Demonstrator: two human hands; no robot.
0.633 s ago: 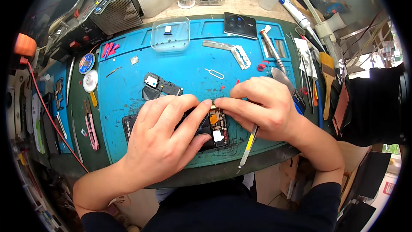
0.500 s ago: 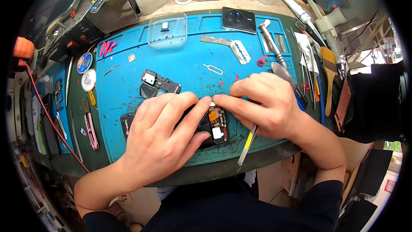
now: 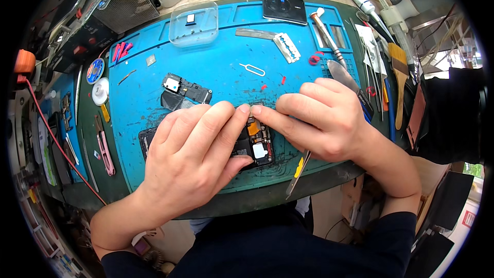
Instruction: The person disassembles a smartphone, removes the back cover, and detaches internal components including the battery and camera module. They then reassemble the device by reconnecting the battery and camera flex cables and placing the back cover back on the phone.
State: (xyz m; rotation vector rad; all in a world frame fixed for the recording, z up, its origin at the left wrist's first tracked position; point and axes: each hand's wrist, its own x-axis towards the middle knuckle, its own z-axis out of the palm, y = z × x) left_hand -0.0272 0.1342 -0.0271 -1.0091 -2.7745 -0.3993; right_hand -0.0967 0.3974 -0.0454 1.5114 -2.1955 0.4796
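Observation:
On the blue mat lies an opened smartphone (image 3: 261,150), its inner parts and an orange flex cable bare at the right end. My left hand (image 3: 188,157) grips it from above, with the index fingertip at the far edge and the thumb on the near side. Meeting that fingertip, my right index finger presses on the same far edge. Tweezers (image 3: 297,176) with a yellow mark are tucked in my closed right hand (image 3: 324,123), pointing toward the near table edge. A removed black phone module (image 3: 191,91) rests just beyond my left hand. My fingers hide much of the phone.
Farther back on the mat (image 3: 139,134) are a SIM pin (image 3: 253,70), a razor blade (image 3: 286,47), a clear box (image 3: 177,36) with small parts and a dark phone back cover (image 3: 284,8). A brush (image 3: 399,82) and other tools line the right; a pink knife (image 3: 105,149) lies left.
The view has shifted slightly, so the mat's things sit a little higher and farther left. Both hands keep their hold, fingertips still together at the phone's far edge.

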